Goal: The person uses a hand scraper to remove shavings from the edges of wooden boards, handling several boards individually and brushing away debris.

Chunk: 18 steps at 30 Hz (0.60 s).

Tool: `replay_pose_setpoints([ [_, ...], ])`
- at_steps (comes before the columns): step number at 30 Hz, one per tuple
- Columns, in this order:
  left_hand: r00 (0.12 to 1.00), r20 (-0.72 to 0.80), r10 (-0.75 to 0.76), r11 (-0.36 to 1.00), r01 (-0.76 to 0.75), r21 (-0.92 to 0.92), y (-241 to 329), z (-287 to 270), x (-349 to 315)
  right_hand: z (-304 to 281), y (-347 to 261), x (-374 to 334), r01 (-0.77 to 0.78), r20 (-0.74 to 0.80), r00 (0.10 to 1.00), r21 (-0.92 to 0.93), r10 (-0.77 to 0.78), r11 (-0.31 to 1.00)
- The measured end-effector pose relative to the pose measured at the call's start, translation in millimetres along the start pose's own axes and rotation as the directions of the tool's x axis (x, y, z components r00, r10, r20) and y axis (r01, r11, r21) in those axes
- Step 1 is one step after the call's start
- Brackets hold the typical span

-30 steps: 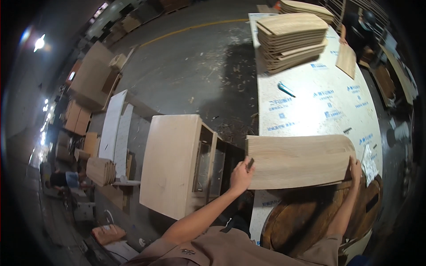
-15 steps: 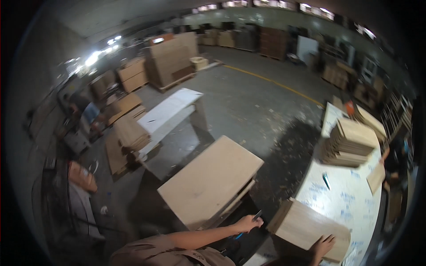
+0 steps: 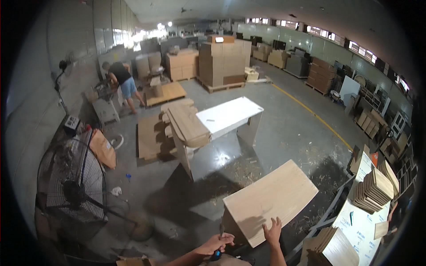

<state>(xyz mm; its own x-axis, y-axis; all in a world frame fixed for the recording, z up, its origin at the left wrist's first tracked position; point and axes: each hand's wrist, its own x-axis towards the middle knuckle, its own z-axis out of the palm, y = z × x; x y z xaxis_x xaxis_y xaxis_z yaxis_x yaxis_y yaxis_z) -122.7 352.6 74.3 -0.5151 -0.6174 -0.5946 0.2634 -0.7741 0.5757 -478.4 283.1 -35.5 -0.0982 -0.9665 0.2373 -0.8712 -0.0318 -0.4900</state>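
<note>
A pale wood-grain panel (image 3: 271, 197) lies flat in front of me, its darker side showing at the left end. My right hand (image 3: 272, 231) is open, fingers spread over the panel's near edge; whether they press on it I cannot tell. Left of that edge, my left hand (image 3: 215, 244) is closed around a slim dark tool (image 3: 221, 229) with a blue part below the fist. The tool points upward, and its exact kind is too small to make out.
To the right, a long table (image 3: 344, 221) with a printed white surface bears a near stack of boards (image 3: 339, 249) and a farther stack (image 3: 375, 188). A white-topped bench (image 3: 230, 116) stands ahead. A large fan (image 3: 73, 195) is at left; a person (image 3: 122, 82) bends farther back.
The view has swung left and up. My right hand has left the board stack on the right table and come over the middle panel. My left hand still grips the slim tool.
</note>
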Motion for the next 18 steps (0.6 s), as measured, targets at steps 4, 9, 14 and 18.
replay_pose_setpoints([
  [4, 0.949, -0.269, 0.165, 0.986, -0.164, 0.028, 12, -54, -57, 59, 12, 28, -0.233, -0.042, 0.972, -0.012, 0.233, 0.972],
  [9, 0.917, -0.357, 0.18, 0.948, -0.258, -0.185, 54, -122, -70, 90, -41, 37, -0.425, -0.099, 0.904, -0.091, 0.416, 0.901],
  [14, 0.897, -0.369, 0.242, 0.932, -0.321, -0.169, 143, -151, -28, 98, -59, 28, -0.443, -0.23, 0.891, -0.254, 0.391, 0.86],
  [18, 0.911, -0.28, 0.304, 0.93, -0.347, -0.119, 226, -159, 21, 92, -64, 27, -0.47, -0.189, 0.882, -0.286, 0.431, 0.835],
])
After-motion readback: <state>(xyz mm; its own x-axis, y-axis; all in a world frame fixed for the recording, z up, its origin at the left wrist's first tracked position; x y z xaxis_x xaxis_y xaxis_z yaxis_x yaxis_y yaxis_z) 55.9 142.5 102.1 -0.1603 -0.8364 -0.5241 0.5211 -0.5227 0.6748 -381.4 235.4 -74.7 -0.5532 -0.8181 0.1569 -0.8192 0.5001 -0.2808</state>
